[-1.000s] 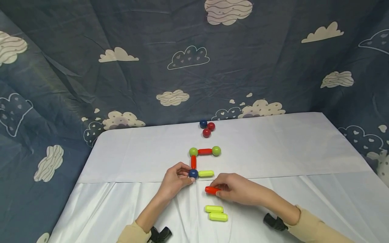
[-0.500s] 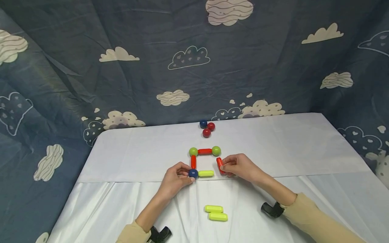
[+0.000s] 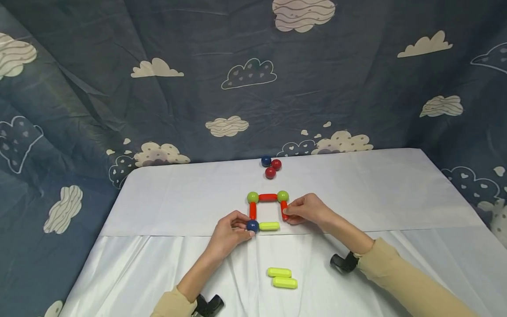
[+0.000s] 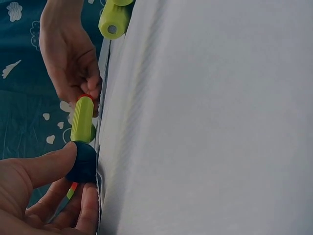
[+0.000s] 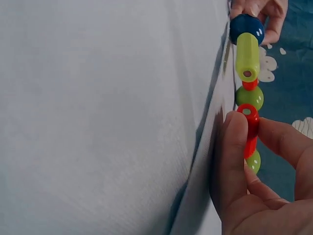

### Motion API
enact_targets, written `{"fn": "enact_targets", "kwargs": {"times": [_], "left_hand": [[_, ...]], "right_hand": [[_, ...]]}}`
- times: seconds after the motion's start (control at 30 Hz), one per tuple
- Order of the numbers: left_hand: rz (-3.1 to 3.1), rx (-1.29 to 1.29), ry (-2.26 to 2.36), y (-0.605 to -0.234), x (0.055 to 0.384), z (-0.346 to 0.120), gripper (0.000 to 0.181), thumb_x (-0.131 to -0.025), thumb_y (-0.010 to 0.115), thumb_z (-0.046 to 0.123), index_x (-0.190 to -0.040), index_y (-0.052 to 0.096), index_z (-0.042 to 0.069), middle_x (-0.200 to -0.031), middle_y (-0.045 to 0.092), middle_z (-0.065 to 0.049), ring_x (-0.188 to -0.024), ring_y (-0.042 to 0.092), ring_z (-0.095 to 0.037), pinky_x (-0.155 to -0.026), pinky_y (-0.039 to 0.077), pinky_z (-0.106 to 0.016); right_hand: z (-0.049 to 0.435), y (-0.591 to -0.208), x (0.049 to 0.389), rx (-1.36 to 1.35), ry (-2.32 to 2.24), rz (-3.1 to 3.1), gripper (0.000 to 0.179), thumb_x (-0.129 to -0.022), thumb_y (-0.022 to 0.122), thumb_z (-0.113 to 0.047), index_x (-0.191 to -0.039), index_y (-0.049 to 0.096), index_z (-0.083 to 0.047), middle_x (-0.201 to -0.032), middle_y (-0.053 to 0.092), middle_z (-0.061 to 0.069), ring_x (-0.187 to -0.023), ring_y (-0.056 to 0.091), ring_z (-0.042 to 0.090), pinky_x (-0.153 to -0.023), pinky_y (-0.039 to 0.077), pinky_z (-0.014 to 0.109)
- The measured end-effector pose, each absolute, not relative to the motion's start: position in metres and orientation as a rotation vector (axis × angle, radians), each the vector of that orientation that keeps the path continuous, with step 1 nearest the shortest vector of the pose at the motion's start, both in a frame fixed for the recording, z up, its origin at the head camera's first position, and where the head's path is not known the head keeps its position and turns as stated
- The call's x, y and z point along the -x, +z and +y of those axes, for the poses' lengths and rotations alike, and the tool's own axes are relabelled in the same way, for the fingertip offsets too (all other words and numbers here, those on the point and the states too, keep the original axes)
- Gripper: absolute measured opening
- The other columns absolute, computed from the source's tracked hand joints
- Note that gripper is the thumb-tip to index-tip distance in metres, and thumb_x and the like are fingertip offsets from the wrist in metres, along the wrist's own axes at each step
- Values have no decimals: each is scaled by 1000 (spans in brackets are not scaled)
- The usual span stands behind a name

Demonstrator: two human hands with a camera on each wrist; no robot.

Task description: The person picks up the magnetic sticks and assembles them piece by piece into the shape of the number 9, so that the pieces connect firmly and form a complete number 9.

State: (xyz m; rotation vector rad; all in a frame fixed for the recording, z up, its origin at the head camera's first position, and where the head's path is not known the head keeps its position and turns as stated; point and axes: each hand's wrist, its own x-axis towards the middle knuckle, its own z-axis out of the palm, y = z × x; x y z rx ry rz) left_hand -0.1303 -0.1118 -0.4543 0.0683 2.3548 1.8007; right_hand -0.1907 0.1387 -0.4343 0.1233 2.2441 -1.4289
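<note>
My left hand grips a dark blue ball between thumb and fingers. From that ball a yellow-green rod points right, and a red rod runs back to a green ball. Another red rod links this ball to a second green ball. My right hand pinches a third red rod, its far end at the second green ball. In the right wrist view the pinched rod's near end shows a small round grey spot.
Two yellow-green rods lie side by side nearer the front. At the back of the white-covered table sit a blue ball and two red balls. A dark cloud-print cloth hangs behind.
My right hand has carried the red rod from near the front yellow-green rods back to the right-hand green ball, turning it lengthwise. My left hand stays on the blue ball.
</note>
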Motion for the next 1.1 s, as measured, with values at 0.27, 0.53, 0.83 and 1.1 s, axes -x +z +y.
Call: {"fn": "enact_targets", "kwargs": {"times": [0.27,0.53,0.83,1.1], "left_hand": [[2353,-68,1794,-459,134,-112,29,-79,79,1,-105,66,3,-94,62,-10,-84,55,-18,-69,49,-21],[2386,-70,1756,-458,133,-110,31,-79,79,1,-106,66,3,-93,62,-9,-84,55,-19,-70,49,-21],[2395,-83,1752,-433,122,-106,29,-81,74,-5,-107,64,-4,-96,62,-18,-85,56,-24,-67,48,-18],[2407,-81,1735,-424,118,-104,27,-81,73,-7,-106,64,-6,-95,61,-21,-85,57,-27,-67,48,-18]], "right_hand": [[141,-439,190,-141,-1476,2245,22,-90,71,-9,-107,70,6,-88,72,11,-74,70,18,-71,57,28],[142,-441,189,-125,-1503,2237,27,-90,72,-9,-111,69,7,-90,72,11,-75,71,18,-71,57,28],[141,-440,187,-106,-1501,2261,25,-90,71,-8,-111,69,7,-90,72,11,-75,71,19,-70,57,28],[143,-443,187,-20,-1484,2340,21,-89,71,-7,-107,70,6,-87,71,11,-73,68,18,-67,57,29]]}}
